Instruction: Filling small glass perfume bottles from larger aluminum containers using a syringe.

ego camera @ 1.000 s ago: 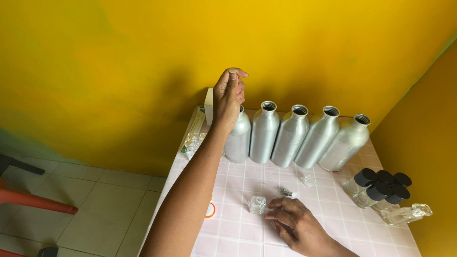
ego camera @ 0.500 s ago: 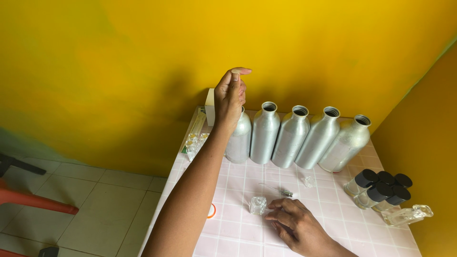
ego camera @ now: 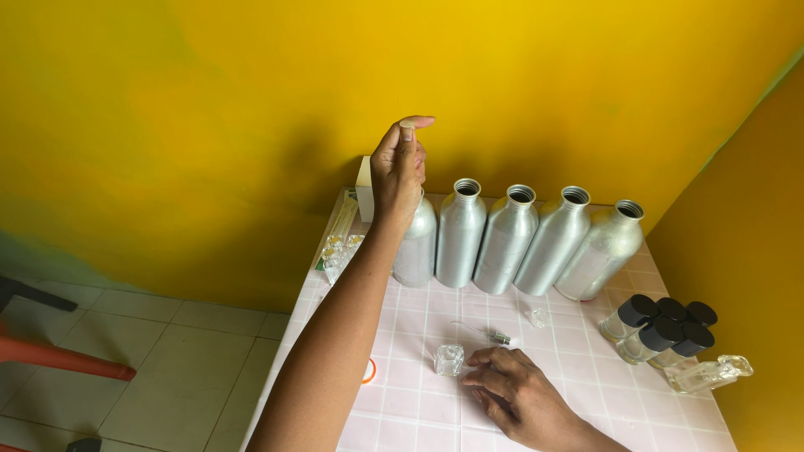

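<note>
Left hand (ego camera: pixel 400 172) slightly lower, syringe (ego camera: pixel 408 134) upright.

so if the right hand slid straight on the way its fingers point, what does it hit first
Most likely the small clear glass bottle: the right hand lies on the table, fingertips aimed left and right beside it, perhaps already touching.

1. Five silver metal bottles (ego camera: pixel 499 251) stand in a row along the yellow wall; four show open necks, the fifth's top is hidden.
2. Four small glass bottles with black caps (ego camera: pixel 663 333) cluster together.
3. One clear glass bottle (ego camera: pixel 710 373) lies on its side.
4. One small square glass bottle (ego camera: pixel 449 360) stands alone.
5. One spray pump (ego camera: pixel 499 337) lies loose.
6. Possibly one tiny clear cap (ego camera: pixel 539 317); it is too small to tell.
</note>
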